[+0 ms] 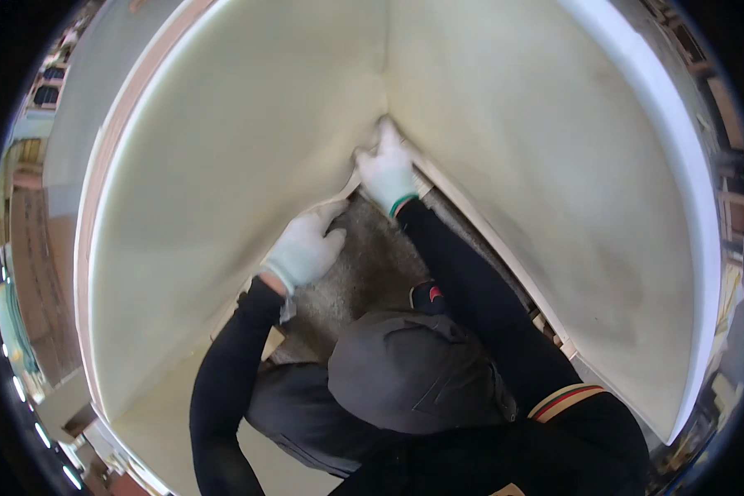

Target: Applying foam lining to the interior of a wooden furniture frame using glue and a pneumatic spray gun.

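My black top, with its striped sleeve band, is nearest the camera, then my dark grey trouser knee. Beyond: two tall cream foam-like panels, left panel and right panel, meeting in a corner right ahead of me, lower edges framing a gap over the rough grey floor. My right hand, white glove, sits at the foot of that corner, index finger extended into it, other fingers bent; can't tell if it pinches anything. My left hand, also gloved, lies at the left panel's lower edge, thumb clear of the fingers, fingertips touching the edge; grip underneath hidden. Progress, judging by looks: both inner faces are covered in cream, smooth up to the pinkish left rim and white right rim, so the broad surfaces seem done. Bottom corner seems the unfinished bit, both hands being there. Pale rail along the right panel's lower edge shows bare; can't tell if more is due there. No tool in either hand; fastening, if any, not visible.
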Demonstrator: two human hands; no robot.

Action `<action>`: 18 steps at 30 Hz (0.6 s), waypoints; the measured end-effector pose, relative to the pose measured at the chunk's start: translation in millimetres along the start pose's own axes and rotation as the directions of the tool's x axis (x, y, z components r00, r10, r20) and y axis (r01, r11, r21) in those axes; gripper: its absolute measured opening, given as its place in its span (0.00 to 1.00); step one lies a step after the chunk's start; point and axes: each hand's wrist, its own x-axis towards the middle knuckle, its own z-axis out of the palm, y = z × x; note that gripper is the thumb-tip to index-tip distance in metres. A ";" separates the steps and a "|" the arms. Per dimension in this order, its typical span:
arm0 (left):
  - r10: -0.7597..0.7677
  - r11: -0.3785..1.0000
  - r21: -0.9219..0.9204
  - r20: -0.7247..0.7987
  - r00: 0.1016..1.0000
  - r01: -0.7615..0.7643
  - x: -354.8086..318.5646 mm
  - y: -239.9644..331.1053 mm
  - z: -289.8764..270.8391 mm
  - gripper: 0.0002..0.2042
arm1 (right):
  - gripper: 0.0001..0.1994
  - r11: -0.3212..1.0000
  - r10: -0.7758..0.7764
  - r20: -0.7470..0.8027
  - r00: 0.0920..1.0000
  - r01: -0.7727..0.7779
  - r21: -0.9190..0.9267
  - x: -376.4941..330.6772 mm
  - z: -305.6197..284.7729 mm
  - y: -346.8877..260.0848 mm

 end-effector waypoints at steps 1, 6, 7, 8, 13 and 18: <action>0.008 1.000 0.004 0.033 0.999 -0.008 2.6 7.9 5.3 0.25 | 0.36 0.987 -0.130 -0.065 0.989 0.123 -0.101 12.0 -12.1 11.0; -0.056 0.997 0.045 -0.030 0.998 0.058 -5.8 -2.1 6.0 0.27 | 0.23 0.921 -0.284 -0.025 0.958 0.266 -0.286 -18.8 -30.1 -3.5; -0.046 0.998 0.041 -0.037 0.998 0.048 -0.9 -2.1 6.8 0.27 | 0.16 0.901 -0.321 0.053 0.946 0.322 -0.292 -25.7 -40.0 -4.5; -0.050 0.998 0.043 -0.038 0.998 0.052 -0.4 -6.2 6.6 0.28 | 0.15 0.812 -0.479 0.167 0.861 0.508 -0.286 -32.7 -43.9 -12.2; -0.123 0.992 0.002 -0.116 0.986 0.124 18.0 -24.1 10.6 0.27 | 0.12 0.510 -0.551 0.595 0.585 0.801 -0.314 14.9 -23.1 -14.6; -0.223 0.975 0.005 -0.023 0.975 0.223 4.7 -13.9 7.2 0.30 | 0.11 0.501 -0.515 0.644 0.565 0.809 -0.308 3.5 -28.5 -17.5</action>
